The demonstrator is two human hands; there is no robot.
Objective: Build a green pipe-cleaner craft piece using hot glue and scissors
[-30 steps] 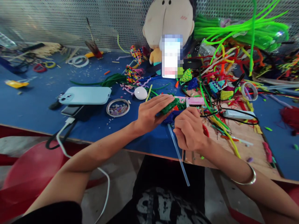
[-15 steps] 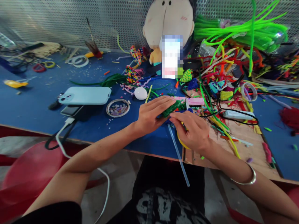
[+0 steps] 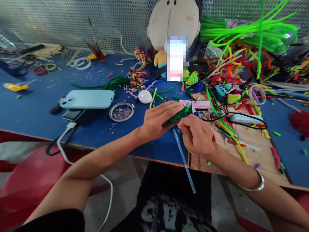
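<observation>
Left hand: fingers laid straight and together over a green fuzzy bundle, which sits between fingers and thumb above the near edge of the blue table. Right hand: just right of the bundle, fingers curled inward; what they pinch, if anything, cannot be told.

Beyond the right hand: one pink bar, lying crosswise. Nearer: one clear tube, slanting past the table edge.

Left of the left hand: one round dish of small beads; one white egg-shaped object, farther off; one pale blue phone, farther left.

Far right: bright green stems, heaped.
</observation>
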